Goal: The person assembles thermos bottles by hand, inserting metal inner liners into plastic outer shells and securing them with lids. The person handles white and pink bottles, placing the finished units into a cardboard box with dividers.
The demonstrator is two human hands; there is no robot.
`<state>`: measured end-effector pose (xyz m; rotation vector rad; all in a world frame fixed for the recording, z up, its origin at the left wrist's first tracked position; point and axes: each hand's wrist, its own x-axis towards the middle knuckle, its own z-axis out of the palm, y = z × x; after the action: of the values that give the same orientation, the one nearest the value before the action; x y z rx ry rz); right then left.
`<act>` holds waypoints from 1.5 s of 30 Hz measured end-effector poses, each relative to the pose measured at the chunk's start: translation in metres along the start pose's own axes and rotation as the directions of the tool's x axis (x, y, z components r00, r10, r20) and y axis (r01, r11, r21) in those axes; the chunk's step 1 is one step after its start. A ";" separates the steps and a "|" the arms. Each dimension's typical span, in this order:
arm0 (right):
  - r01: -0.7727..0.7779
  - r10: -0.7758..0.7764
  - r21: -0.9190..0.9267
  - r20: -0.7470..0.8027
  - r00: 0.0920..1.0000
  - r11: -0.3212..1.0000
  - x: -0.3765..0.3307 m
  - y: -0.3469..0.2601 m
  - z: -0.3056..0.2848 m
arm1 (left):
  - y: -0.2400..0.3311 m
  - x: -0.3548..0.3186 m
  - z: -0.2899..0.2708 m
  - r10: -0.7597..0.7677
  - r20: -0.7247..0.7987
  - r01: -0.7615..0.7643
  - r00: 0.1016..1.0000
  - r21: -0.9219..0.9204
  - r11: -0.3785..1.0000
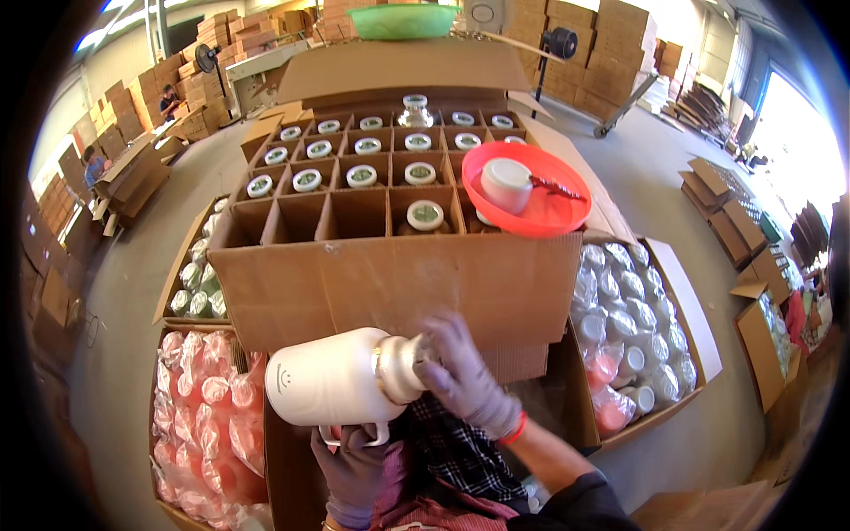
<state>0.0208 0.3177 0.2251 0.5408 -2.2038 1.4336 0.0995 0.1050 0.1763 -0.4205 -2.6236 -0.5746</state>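
Observation:
A large white drinking bottle with a carrying handle lies tilted on its side in front of me, a metallic band round its shoulder. My left hand, in a grey glove, is closed on it from below at the handle. At the neck end, my right hand, gloved and with a red band at the wrist, touches the bottle's mouth; its fingers are smeared by motion. Just beyond stands an open cardboard box with dividers, several white-lidded jars in its cells. Several front-left cells hold no jar.
A red bowl holding a white cup rests on the box's right corner. Boxes of plastic-wrapped pink items and silvery wrapped items flank me. Behind are a green basin, fans and stacked cartons; other people sit far left.

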 end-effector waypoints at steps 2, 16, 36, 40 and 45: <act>0.122 -0.168 -0.373 -0.094 0.981 0.920 0.059 -0.004 -0.034 | -0.011 0.003 -0.005 -0.125 -0.081 0.116 0.989 -0.107 0.988; 0.223 -0.226 -0.042 -0.097 0.969 0.974 0.171 0.006 -0.081 | -0.011 0.064 -0.009 -0.714 0.128 0.113 0.688 -0.991 -0.069; -0.402 0.070 0.838 0.406 0.911 0.369 0.075 0.054 0.013 | -0.058 0.026 -0.012 -0.312 0.355 0.411 0.881 -0.901 0.135; -0.365 -0.073 0.806 0.446 0.892 0.466 0.072 0.040 0.000 | -0.047 0.024 -0.008 -0.192 0.531 0.560 0.825 -0.812 0.164; -0.566 0.138 0.405 0.714 0.686 0.719 0.082 -0.003 -0.034 | -0.047 0.043 -0.029 -0.161 0.578 0.600 0.800 -0.758 0.257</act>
<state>-0.0399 0.3415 0.2857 0.9534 -2.4096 2.5484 0.0547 0.0593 0.2043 -0.1407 -2.4148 -2.4775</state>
